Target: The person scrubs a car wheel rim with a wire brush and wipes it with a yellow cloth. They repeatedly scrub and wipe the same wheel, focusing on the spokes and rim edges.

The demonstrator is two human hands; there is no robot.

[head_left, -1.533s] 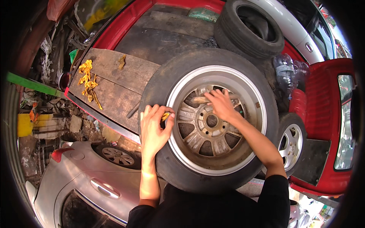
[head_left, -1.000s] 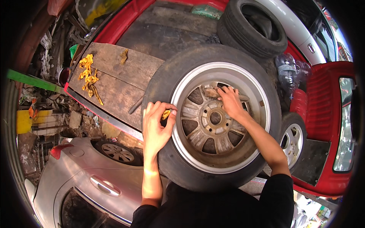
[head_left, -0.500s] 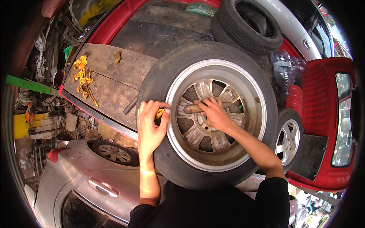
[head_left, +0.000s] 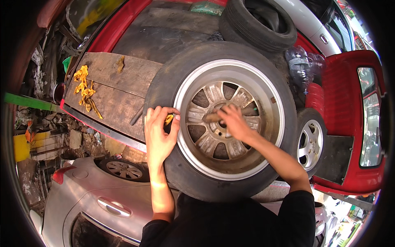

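From my distant seat, I judge the step in hand to be rubbing at the middle of the alloy rim (head_left: 233, 150), which lies flat inside its tyre (head_left: 222, 189) on the red truck bed (head_left: 113, 37). The right hand (head_left: 233, 119) is blurred over the rim's hub, fingers clamped on a brown, wooden-looking tool (head_left: 212, 117); I cannot tell what its working face is. The left hand (head_left: 160, 131) rests on the tyre at the rim's left edge, fingers curled, thumb and forefinger slightly apart at the tips. A yellow scrap (head_left: 168, 119) shows between them; I cannot tell whether it is gripped.

As I see it, the next stroke calls for a steady left hand and knuckles kept off the spokes and the raised lip around the rim's hollow.

For room, I have that hollow first. Left of the rim lie a dark rod (head_left: 136, 116), bare planks (head_left: 123, 96) and crumpled yellow material (head_left: 85, 89), with the bed's edge past them. Beyond the rim stands a loose tyre (head_left: 236, 31); to its right, plastic bottles (head_left: 299, 66) and a second wheel (head_left: 310, 142) crowd the elbow's side.
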